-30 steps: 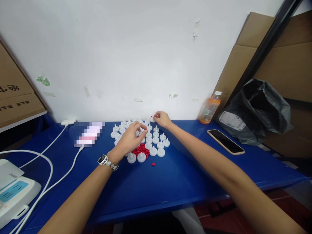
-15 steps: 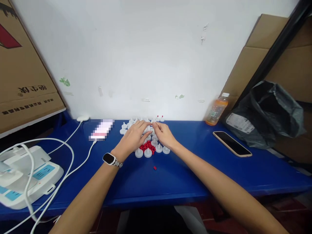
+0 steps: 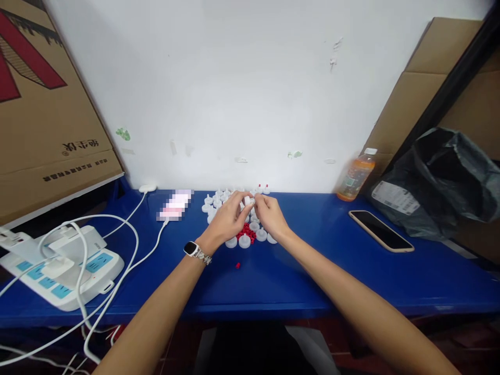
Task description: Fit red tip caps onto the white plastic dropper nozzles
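Both hands meet above a cluster of small white plastic caps (image 3: 217, 200) on the blue table (image 3: 297, 281). My left hand (image 3: 227, 219), with a watch on its wrist, pinches one white cap (image 3: 247, 200) at its fingertips. My right hand (image 3: 269, 214) touches the same cap from the right; whether it also holds a small piece I cannot tell. A pile of tiny red pieces (image 3: 246, 232) lies under the hands among the caps. One stray red piece (image 3: 237, 265) lies nearer to me. Two caps with red tips (image 3: 263, 188) stand by the wall.
A white power strip (image 3: 74, 271) with plugs and cables lies at the left. A phone (image 3: 380, 229), an orange drink bottle (image 3: 355, 175) and a black plastic bag (image 3: 437, 179) are at the right. Cardboard boxes (image 3: 47, 120) stand on both sides.
My right hand came back from the far caps by the wall to the middle. Both hands now close on one white cap lifted off the table. The view shifted left.
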Motion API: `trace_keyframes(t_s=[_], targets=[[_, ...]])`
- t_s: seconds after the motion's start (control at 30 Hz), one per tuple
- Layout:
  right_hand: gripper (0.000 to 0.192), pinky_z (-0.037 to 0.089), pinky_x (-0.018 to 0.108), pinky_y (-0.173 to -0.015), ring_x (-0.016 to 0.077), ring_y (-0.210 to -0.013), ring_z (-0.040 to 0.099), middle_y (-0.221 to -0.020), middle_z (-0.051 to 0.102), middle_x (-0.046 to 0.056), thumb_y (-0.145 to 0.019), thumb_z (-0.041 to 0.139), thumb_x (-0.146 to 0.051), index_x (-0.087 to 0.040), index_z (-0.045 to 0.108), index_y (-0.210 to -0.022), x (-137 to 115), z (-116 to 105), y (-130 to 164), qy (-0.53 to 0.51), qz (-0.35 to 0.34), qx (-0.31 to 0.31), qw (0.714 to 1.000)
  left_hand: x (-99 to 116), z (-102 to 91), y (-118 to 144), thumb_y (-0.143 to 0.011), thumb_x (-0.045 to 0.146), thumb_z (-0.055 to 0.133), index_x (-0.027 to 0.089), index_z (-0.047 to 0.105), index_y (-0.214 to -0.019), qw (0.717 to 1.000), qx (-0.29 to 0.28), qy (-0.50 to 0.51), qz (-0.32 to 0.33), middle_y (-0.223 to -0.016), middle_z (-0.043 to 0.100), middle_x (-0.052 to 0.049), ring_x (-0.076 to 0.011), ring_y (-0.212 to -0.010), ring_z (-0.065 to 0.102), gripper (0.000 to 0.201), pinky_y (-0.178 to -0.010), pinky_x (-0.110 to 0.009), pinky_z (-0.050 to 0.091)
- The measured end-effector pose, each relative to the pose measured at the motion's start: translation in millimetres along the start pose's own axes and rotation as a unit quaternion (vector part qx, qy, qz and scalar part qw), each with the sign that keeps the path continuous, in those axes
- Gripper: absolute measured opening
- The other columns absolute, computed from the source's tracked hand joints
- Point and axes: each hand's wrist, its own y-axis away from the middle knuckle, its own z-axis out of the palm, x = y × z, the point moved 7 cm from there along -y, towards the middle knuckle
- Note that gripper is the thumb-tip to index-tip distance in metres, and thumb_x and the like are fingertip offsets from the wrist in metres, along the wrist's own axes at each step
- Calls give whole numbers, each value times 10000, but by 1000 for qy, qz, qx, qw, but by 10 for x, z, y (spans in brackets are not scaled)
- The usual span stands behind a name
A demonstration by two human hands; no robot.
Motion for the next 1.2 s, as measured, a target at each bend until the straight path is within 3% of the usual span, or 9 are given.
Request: trace_keyframes(t_s=[0.1, 0.17, 0.3, 0.47, 0.57, 0.73, 0.97, 1.07, 1.2], targets=[[448, 305, 270, -531, 143, -550, 426, -549, 438, -11, -988, 287, -483, -227, 358, -627, -47, -153, 57, 46, -3, 67, 997, -302, -63, 5, -1013, 537, 251, 194, 537, -1142, 975, 71, 183, -108, -812, 555, -24, -122, -587, 478, 464, -551, -270, 422], [421, 302, 265, -557, 148, -580, 470, -586, 505, -10, -989, 327, -463, -220, 428, -661, -40, -140, 82, 119, -12, 36, 992, -436, -135, 10, -994, 543, 346, 197, 543, -1147, 966, 95, 212, -115, -848, 563, -23, -111, -616, 488, 426, -563, -254, 429], [209, 304, 254, -603, 153, -691, 575, -734, 645, -20, -904, 544, -412, -236, 604, -810, -1, -4, 119, 226, -51, -72, 970, -532, -230, 37, -938, 505, 509, 228, 570, -1223, 985, 71, 122, -103, -918, 622, -31, -138, -726, 559, 402, -621, -258, 461], [199, 355, 259, -661, 160, -768, 616, -758, 647, -29, -895, 555, -347, -258, 627, -1057, -101, -38, 191, 209, -87, -62, 972, -473, -205, 69, -930, 483, 532, 229, 588, -1223, 995, 31, 44, -89, -802, 605, -5, -145, -695, 566, 392, -659, -282, 464], [136, 375, 270, -666, 156, -763, 597, -746, 638, -19, -885, 563, -304, -239, 623, -989, -283, 75, 358, 194, -165, -97, 962, -454, -219, 74, -933, 469, 524, 216, 591, -1206, 995, 38, 31, -86, -797, 609, -6, -147, -693, 565, 378, -660, -283, 461], [146, 333, 294, -576, 197, -834, 562, -768, 673, 18, -860, 626, -354, -226, 645, -926, -499, 441, 690, 244, -302, -219, 895, -499, -256, 88, -929, 456, 529, 213, 592, -1193, 994, 53, 15, -94, -821, 624, -11, -152, -708, 571, 365, -668, -286, 456], [167, 317, 320, -556, 204, -883, 540, -871, 709, 58, -939, 565, -326, -207, 676, -900, -423, 588, 744, 313, -333, -254, 852, -486, -221, 90, -928, 447, 534, 213, 599, -1179, 995, 46, 28, -88, -804, 618, -11, -151, -709, 573, 349, -678, -287, 462], [170, 314, 316, -557, 201, -880, 539, -858, 705, 56, -948, 557, -311, -203, 674, -886, -412, 588, 728, 311, -334, -252, 853, -463, -221, 88, -929, 438, 537, 207, 599, -1181, 995, 43, 31, -86, -817, 625, -13, -154, -719, 581, 348, -687, -286, 467], [157, 324, 296, -579, 187, -865, 547, -815, 688, 39, -955, 550, -316, -218, 669, -929, -407, 354, 545, 265, -280, -171, 907, -453, -215, 83, -934, 428, 528, 208, 603, -1195, 996, 35, 19, -75, -943, 666, -35, -163, -783, 604, 350, -738, -298, 478]])
